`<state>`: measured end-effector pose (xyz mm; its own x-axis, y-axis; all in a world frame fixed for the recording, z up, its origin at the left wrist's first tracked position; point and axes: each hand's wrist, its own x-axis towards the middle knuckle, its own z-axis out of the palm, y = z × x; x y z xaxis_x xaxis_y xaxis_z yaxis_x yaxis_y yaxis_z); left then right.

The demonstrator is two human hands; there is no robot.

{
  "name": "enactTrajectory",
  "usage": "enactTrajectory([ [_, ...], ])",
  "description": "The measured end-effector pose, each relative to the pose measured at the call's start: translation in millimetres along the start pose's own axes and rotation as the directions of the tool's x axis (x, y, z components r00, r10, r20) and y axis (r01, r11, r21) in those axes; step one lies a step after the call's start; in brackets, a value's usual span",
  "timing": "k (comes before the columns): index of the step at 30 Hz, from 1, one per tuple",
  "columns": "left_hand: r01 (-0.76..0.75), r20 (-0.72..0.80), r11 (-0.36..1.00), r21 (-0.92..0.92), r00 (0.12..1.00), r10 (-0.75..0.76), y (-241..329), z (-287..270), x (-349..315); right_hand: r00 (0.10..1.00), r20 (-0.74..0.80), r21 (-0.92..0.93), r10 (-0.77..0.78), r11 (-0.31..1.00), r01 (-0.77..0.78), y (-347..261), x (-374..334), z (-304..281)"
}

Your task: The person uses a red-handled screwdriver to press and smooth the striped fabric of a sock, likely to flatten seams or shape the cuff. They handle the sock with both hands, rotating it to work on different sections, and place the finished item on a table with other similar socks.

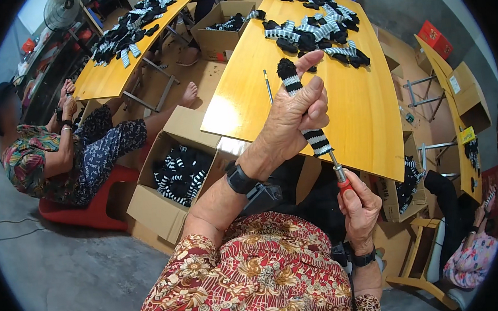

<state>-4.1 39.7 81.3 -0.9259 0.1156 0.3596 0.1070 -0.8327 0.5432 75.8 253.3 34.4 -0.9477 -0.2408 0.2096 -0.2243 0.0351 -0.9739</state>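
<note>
In front of the yellow table, my left hand [297, 110] is closed round a narrow knitted tube [315, 137] with black and white stripes. Its black, fuzzy end pokes out above my fingers, and its middle is hidden in my grip. My right hand [361, 211] grips a tool with a red handle [342, 185] and a metal shaft [335, 160]. The shaft runs up into the tube's lower opening; how far in it reaches is hidden.
The yellow table [234, 99] bears a pile of striped knitted pieces [321, 28] and a thin pen-like stick [267, 86]. A carton [138, 202] of similar pieces stands left. One person [49, 150] sits at left, another [472, 261] at right. A wooden chair [415, 259] stands right.
</note>
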Motion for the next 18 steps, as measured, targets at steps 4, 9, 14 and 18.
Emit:
enactTrajectory([
  [4,0.034,-0.018,0.999,0.001,0.999,-0.034,-3,2,-2,1.0,-0.008,0.001,0.007,1.0,-0.007,-1,-2,1],
  [9,0.075,-0.03,0.997,-0.001,0.997,-0.074,-10,7,-4,0.999,-0.009,0.03,0.036,0.999,-0.036,-2,-3,2],
  [14,0.117,0.01,0.991,-0.058,0.993,-0.117,-29,13,-18,1.0,0.003,0.067,-0.001,0.998,0.001,2,1,6],
  [18,0.162,-0.003,0.986,-0.042,0.987,-0.162,-33,8,-17,0.942,-0.023,-0.316,-0.336,0.896,0.312,14,4,13],
])
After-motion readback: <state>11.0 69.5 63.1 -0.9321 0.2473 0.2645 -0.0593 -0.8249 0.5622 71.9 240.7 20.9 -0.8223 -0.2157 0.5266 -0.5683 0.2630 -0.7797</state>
